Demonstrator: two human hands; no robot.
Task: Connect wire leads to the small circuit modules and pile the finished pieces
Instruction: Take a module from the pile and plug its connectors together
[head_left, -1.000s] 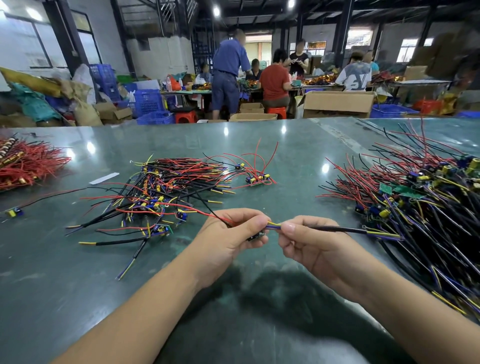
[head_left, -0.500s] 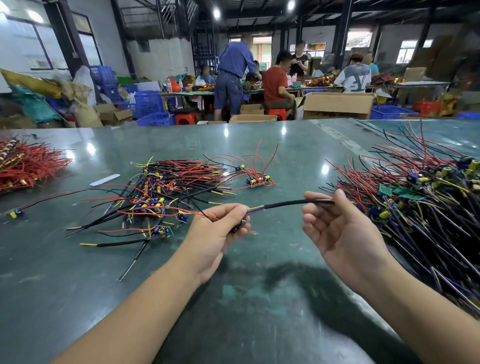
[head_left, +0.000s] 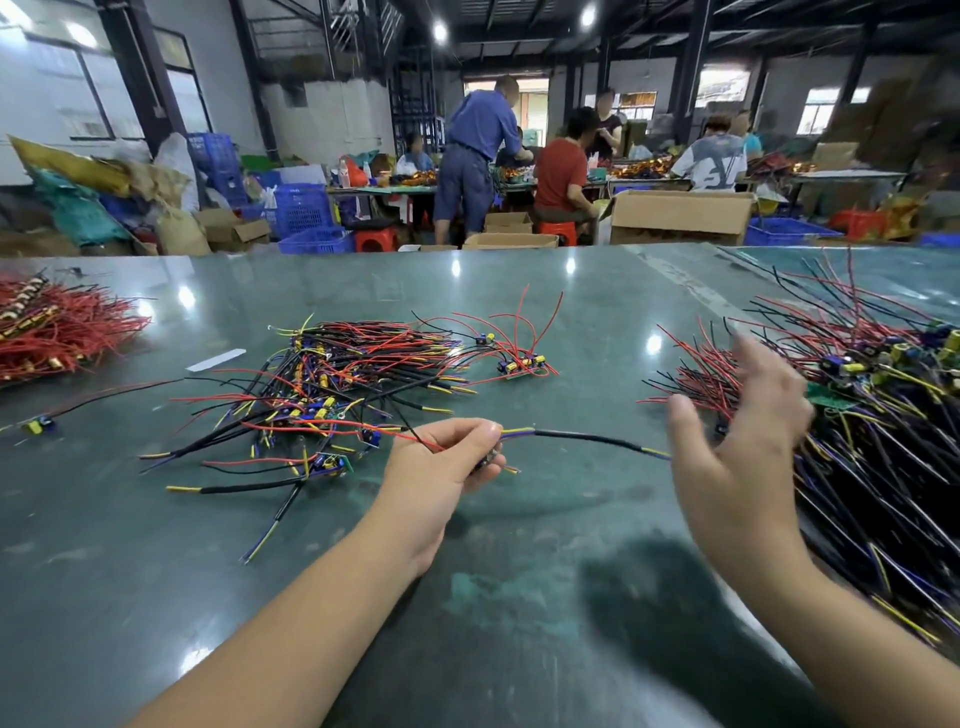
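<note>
My left hand grips a small circuit module with red leads and a black-sleeved lead that sticks out to the right, just above the green table. The module itself is mostly hidden in my fingers. My right hand hovers open and blurred, fingers spread, at the left edge of the big pile of wired modules on the right. It holds nothing. A second pile of wired modules lies left of centre, beyond my left hand.
A heap of red wires lies at the far left. A small cluster of modules with red leads sits at mid table, and a lone module near the left edge. Cardboard boxes and several people are beyond the table's far edge.
My right hand let go of the black-sleeved lead and swung right toward the big pile. My left hand drew the module and its leads slightly left.
</note>
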